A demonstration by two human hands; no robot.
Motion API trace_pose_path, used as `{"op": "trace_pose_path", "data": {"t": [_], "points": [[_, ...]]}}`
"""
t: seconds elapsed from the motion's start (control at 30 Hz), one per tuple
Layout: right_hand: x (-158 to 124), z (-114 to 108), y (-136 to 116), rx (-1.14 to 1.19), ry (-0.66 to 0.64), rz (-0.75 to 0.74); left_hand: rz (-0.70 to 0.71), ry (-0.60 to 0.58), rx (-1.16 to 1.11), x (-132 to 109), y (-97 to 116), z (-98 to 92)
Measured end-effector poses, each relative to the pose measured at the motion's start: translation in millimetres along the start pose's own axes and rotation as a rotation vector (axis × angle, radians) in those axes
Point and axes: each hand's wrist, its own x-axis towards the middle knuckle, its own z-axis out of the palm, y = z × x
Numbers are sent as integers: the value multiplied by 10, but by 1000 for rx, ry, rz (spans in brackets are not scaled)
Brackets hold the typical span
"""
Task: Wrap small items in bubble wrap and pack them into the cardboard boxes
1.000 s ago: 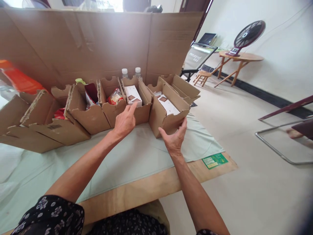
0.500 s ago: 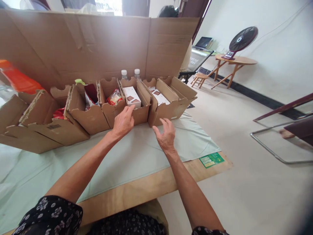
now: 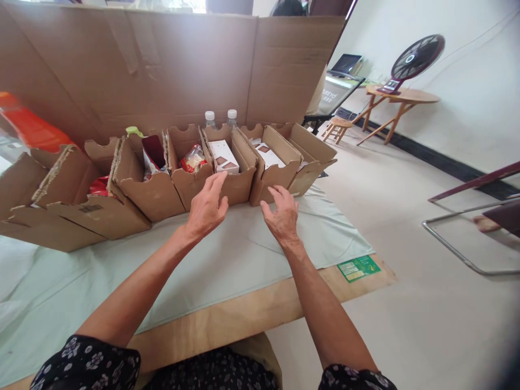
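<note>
A row of open cardboard boxes stands on a pale green cloth (image 3: 227, 254). My left hand (image 3: 206, 207) is open, fingertips on the front of the box (image 3: 233, 187) that holds a white carton (image 3: 224, 156). My right hand (image 3: 282, 216) is open too, fingers spread just in front of the neighbouring box (image 3: 273, 176), which holds another white carton (image 3: 268, 155). Neither hand holds anything. The box left of these (image 3: 187, 181) contains a clear packet with red print (image 3: 193, 158).
A tall cardboard sheet (image 3: 170, 65) stands behind the boxes, with two capped bottles (image 3: 220, 116) in front of it. More boxes (image 3: 81, 200) lie at left. The wooden table edge (image 3: 252, 314) bears a green sticker (image 3: 358, 267). A fan (image 3: 414, 57) sits on a round table at right.
The rightmost filled box was turned and pushed in line against its neighbour. My right hand left its front corner and now hovers open before it. My left hand barely moved.
</note>
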Motion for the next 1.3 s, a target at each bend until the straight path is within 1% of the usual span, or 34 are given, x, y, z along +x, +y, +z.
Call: {"op": "trace_pose_path", "data": {"t": [0.07,0.13,0.17,0.23,0.27,0.33,0.4,0.47,0.53,0.57,0.63,0.7,0.8,0.83,0.87,0.9,0.93,0.97,1.0,1.03,1.1,1.17,1.2,1.23,1.3], "points": [[9,-52,-54,36,12,-8,3,99,-64,-204,-22,-53],[39,-97,-168,114,2,-19,-28,160,-111,-505,-60,-120],[68,-112,-247,162,-11,-28,-57,161,-128,-688,-83,-153],[166,-117,-432,233,-47,-53,-172,119,-141,-1090,-134,-210],[237,-104,-530,239,-75,-70,-235,95,-147,-1295,-161,-236],[410,-47,-713,180,-156,-101,-343,52,-163,-1670,-214,-287],[576,28,-855,63,-239,-100,-418,35,-187,-1953,-262,-350],[660,76,-950,-26,-273,-84,-450,45,-205,-2116,-295,-430],[599,45,-996,-34,-238,-91,-449,76,-212,-2165,-300,-516],[508,-13,-999,-12,-204,-103,-447,90,-212,-2158,-291,-554],[213,-232,-960,57,-144,-130,-444,112,-219,-2107,-251,-607],[-184,-579,-852,135,-122,-162,-443,126,-242,-2033,-191,-616],[-818,-1239,-559,219,-159,-219,-437,120,-298,-1923,-79,-565],[-1007,-1459,-432,228,-157,-193,-435,107,-318,-1891,-38,-537],[-1178,-1661,-295,224,-105,-120,-435,88,-337,-1862,6,-505],[-1329,-1837,-155,229,-17,-20,-438,63,-356,-1837,51,-470],[-1462,-1980,-15,286,44,82,-442,35,-378,-1817,101,-432],[-1581,-2084,117,348,78,169,-448,0,-402,-1801,154,-392],[-1687,-2147,235,410,85,232,-451,-40,-429,-1792,212,-350],[-1784,-2170,335,461,54,269,-450,-88,-456,-1788,274,-307],[-1940,-2109,464,494,-68,287,-423,-199,-497,-1795,402,-226],[-2016,-1949,492,473,-156,298,-374,-286,-500,-1812,514,-161],[-2010,-1849,472,461,-173,309,-353,-304,-490,-1821,555,-138],[-1970,-1744,433,445,-167,322,-341,-307,-478,-1827,579,-122],[-1796,-1519,322,428,-123,321,-364,-271,-447,-1821,571,-114]]}}
